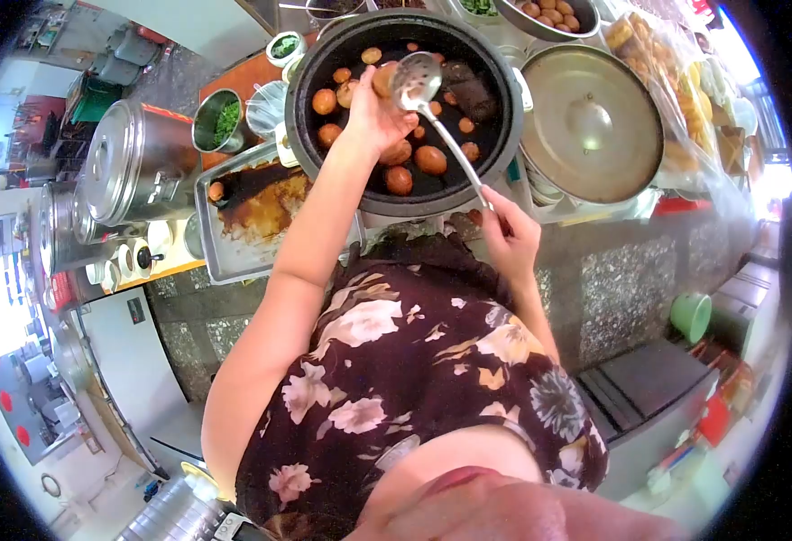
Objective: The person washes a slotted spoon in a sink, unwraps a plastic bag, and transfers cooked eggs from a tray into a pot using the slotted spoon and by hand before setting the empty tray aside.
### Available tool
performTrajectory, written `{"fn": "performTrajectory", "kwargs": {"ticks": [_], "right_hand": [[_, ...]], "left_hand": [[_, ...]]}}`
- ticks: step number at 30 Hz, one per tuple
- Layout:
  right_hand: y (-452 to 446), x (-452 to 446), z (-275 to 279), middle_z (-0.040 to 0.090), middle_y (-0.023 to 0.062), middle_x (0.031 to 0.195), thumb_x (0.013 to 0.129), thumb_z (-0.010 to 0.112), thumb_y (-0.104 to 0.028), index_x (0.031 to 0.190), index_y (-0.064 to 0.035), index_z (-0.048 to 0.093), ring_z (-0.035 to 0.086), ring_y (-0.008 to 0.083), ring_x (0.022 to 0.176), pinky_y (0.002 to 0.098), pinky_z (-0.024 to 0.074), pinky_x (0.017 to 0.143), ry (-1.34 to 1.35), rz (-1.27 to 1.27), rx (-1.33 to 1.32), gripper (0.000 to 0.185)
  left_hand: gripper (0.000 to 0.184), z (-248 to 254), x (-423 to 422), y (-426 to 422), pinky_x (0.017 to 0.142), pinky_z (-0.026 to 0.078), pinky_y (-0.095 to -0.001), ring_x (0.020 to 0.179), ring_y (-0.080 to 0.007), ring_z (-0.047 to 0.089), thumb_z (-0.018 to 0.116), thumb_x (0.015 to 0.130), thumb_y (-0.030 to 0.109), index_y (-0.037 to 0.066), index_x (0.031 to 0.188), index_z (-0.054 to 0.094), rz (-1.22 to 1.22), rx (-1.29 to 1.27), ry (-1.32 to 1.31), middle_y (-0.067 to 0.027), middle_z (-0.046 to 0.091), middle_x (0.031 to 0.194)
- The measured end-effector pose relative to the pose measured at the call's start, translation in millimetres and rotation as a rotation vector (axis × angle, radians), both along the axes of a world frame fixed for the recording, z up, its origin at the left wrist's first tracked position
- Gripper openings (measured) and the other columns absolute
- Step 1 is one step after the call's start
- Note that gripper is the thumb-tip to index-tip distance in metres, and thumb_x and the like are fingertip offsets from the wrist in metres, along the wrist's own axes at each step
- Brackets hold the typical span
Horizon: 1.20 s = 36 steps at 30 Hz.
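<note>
My right hand (511,233) grips the long handle of a slotted ladle (416,79). The ladle's perforated bowl is raised above a large dark round pot (301,108). Over the same pot, my left hand (376,124) has its fingers curled around a brown egg (383,79), close beside the ladle bowl; the fingers hide part of it. Several brown eggs sit in the dark liquid, among them one (430,160) near the front. A dark slab-like piece (470,88) lies at the pot's right side.
Left of the pot is a metal tray (225,261) with brown residue and one egg (216,191). A big round metal lid (592,122) lies at the right. Behind it stands a bowl of eggs (554,14). A steel container of chopped greens (226,122) and tall steel pots (139,162) stand left.
</note>
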State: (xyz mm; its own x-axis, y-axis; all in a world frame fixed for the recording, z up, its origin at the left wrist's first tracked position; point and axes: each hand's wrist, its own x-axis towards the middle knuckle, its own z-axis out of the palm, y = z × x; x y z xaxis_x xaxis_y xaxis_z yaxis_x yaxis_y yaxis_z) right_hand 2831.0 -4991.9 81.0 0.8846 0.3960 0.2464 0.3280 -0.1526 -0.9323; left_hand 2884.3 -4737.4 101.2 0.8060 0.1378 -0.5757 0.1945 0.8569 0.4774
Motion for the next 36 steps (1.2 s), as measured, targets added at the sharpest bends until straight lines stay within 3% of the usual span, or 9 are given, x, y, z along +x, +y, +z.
{"fn": "performTrajectory", "kwargs": {"ticks": [5, 7, 9, 12, 17, 23, 25, 34, 36], "right_hand": [[-14.1, -2.7, -3.2, 0.062, 0.0043, 0.071, 0.076, 0.059, 0.004, 0.106, -0.0004, 0.063, 0.048, 0.0050, 0.058, 0.0196, 0.0399, 0.052, -0.151, 0.013, -0.157, 0.030], [-18.7, -0.2, -4.5, 0.059, -0.0001, 0.069, 0.076, 0.058, 0.004, 0.107, -0.0013, 0.063, 0.045, 0.0038, 0.057, 0.0187, 0.0375, 0.051, -0.084, -0.137, -0.100, 0.032], [-24.3, 8.1, 0.3, 0.055, -0.0041, 0.071, 0.079, 0.055, 0.004, 0.110, -0.0018, 0.062, 0.040, 0.0024, 0.057, 0.0167, 0.0337, 0.051, -0.133, -0.266, -0.095, 0.033], [-26.8, 25.5, -11.0, 0.050, -0.0069, 0.069, 0.081, 0.048, 0.007, 0.113, -0.0002, 0.060, 0.035, 0.0003, 0.055, 0.0148, 0.0280, 0.048, -0.060, -0.348, -0.011, 0.034], [16.7, 17.7, 14.6, 0.038, -0.0068, 0.058, 0.085, 0.046, 0.002, 0.120, 0.0014, 0.052, 0.032, 0.0003, 0.049, 0.0159, 0.0239, 0.042, 0.106, -0.272, 0.079, 0.035], [58.9, -1.0, 23.3, 0.036, -0.0073, 0.058, 0.088, 0.044, -0.002, 0.120, 0.0025, 0.051, 0.030, 0.0005, 0.048, 0.0162, 0.0217, 0.041, 0.307, -0.213, 0.031, 0.033], [46.8, 3.5, 37.0, 0.036, -0.0077, 0.060, 0.088, 0.044, -0.002, 0.120, 0.0021, 0.051, 0.031, 0.0000, 0.049, 0.0156, 0.0219, 0.042, 0.276, -0.179, -0.049, 0.033], [37.0, 5.7, 29.6, 0.042, -0.0088, 0.064, 0.086, 0.050, 0.000, 0.116, -0.0006, 0.055, 0.035, -0.0010, 0.050, 0.0141, 0.0253, 0.042, 0.364, -0.193, 0.029, 0.031], [32.8, 8.1, 22.2, 0.044, -0.0090, 0.065, 0.086, 0.051, 0.001, 0.115, -0.0010, 0.057, 0.036, -0.0016, 0.052, 0.0135, 0.0261, 0.044, 0.402, -0.140, 0.056, 0.030]], "left_hand": [[0.052, -4.7, 9.7, -7.9, 0.063, 0.046, -0.0329, 0.073, -0.0180, 0.057, 0.036, 0.084, 0.058, 0.012, 0.096, 0.057, -0.104, 0.413, -0.061, -0.0037, 0.061, 0.084], [0.058, -24.9, 20.9, 7.9, 0.074, 0.049, -0.0331, 0.085, -0.0250, 0.064, 0.045, 0.077, 0.059, 0.007, 0.084, 0.069, -0.572, 1.612, 0.003, -0.0140, 0.067, 0.082], [0.051, -9.4, 6.8, -13.3, 0.069, 0.050, -0.0391, 0.079, -0.0267, 0.063, 0.047, 0.075, 0.060, 0.015, 0.074, 0.072, -0.718, 2.145, 0.127, -0.0092, 0.065, 0.072], [0.049, -32.2, -16.4, -7.3, 0.075, 0.046, -0.0417, 0.087, -0.0331, 0.057, 0.057, 0.074, 0.057, 0.009, 0.080, 0.066, -0.229, 2.122, -0.142, -0.0137, 0.059, 0.086], [0.018, -49.5, -94.9, 139.0, 0.072, 0.046, -0.0423, 0.080, -0.0303, 0.057, 0.059, 0.076, 0.023, 0.009, 0.087, 0.061, 0.668, 1.906, 0.238, -0.0141, 0.058, 0.084], [0.061, -181.6, -231.2, 308.6, 0.089, 0.041, -0.0482, 0.112, -0.0392, 0.043, 0.065, 0.074, 0.047, 0.020, 0.125, 0.046, 0.040, 1.718, 1.447, -0.0199, 0.044, 0.122], [0.070, -219.3, -251.7, 322.5, 0.093, 0.038, -0.0504, 0.117, -0.0436, 0.038, 0.059, 0.075, 0.056, 0.021, 0.132, 0.037, -0.217, 1.576, 1.431, -0.0254, 0.032, 0.132], [0.041, -208.5, -268.7, 201.7, 0.088, 0.041, -0.0398, 0.104, -0.0356, 0.040, 0.071, 0.070, 0.015, 0.019, 0.108, 0.059, 0.004, 1.565, 1.238, -0.0161, 0.036, 0.117], [0.046, -192.2, -259.9, 180.5, 0.089, 0.040, -0.0362, 0.102, -0.0324, 0.041, 0.074, 0.066, 0.012, 0.015, 0.109, 0.058, 0.346, 1.698, 0.709, -0.0163, 0.038, 0.113]]}}
